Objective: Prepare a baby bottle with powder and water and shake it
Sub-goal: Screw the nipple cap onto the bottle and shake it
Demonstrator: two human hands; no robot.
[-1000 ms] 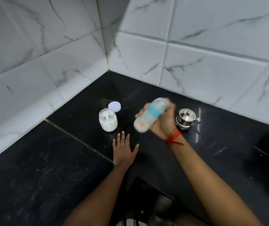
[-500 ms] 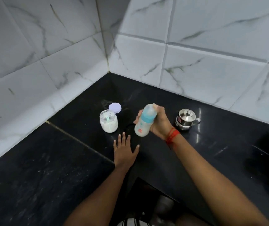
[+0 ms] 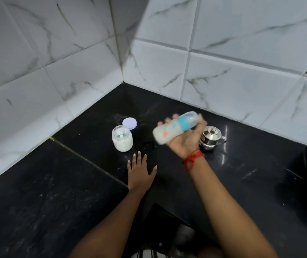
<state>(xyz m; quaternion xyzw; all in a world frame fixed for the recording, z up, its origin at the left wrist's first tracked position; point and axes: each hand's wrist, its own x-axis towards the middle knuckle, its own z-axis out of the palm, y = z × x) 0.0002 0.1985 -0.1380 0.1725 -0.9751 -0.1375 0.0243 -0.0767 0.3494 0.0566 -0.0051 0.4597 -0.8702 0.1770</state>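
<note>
The right hand [image 3: 183,140] has its grip closed around the motion-blurred baby bottle [image 3: 175,127], tilted, partly hiding the steel pot [image 3: 211,138]; the left hand [image 3: 140,174] lies open, flat on the counter [image 3: 56,183]

I look down into a corner where two walls [image 3: 242,53] of white tile with grey marble veining meet. Below them lies a glossy black stone counter [image 3: 37,202], faintly streaked, with a thin pale seam [image 3: 85,159] crossing it diagonally.
</note>
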